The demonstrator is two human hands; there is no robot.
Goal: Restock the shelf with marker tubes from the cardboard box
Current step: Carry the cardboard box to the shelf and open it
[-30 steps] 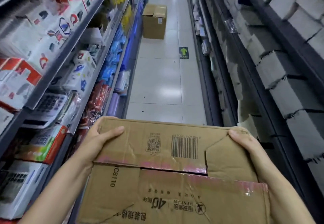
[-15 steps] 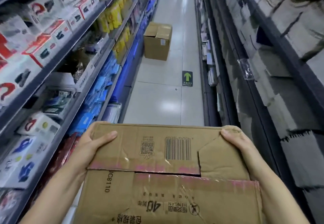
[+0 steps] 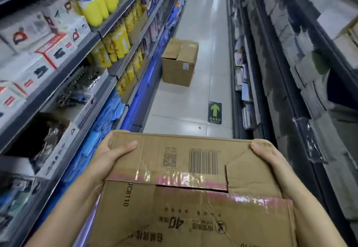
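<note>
Right now we hold the cardboard box out in front of us, one hand at each far corner, the hands well apart with the whole width of the box between them. Our left hand grips the far left corner, its thumb lying flat across the top flap and the fingers curled down round the side out of sight. Our right hand grips the far right corner in the same way, thumb on top near the edge, fingers hidden behind the cardboard. The box is closed: its top flaps meet along a seam of shiny pink-edged tape, with a torn notch toward our right hand and a barcode and a square code printed between the two thumbs. Whether marker tubes lie inside, we cannot tell.

Just beyond our left hand runs a shelf unit carrying blue packs low down, white boxes with red print higher up, and farther along rows of yellow tubes; the print on them is too blurred to read. Beyond our right hand stands a dark shelf unit with pale, blurred stock. Between the two, past the box's far edge, the light tiled floor bears a green arrow sticker ahead of our right hand. Farther on, a second cardboard box stands on the floor close against the left shelving, its flaps folded shut
</note>
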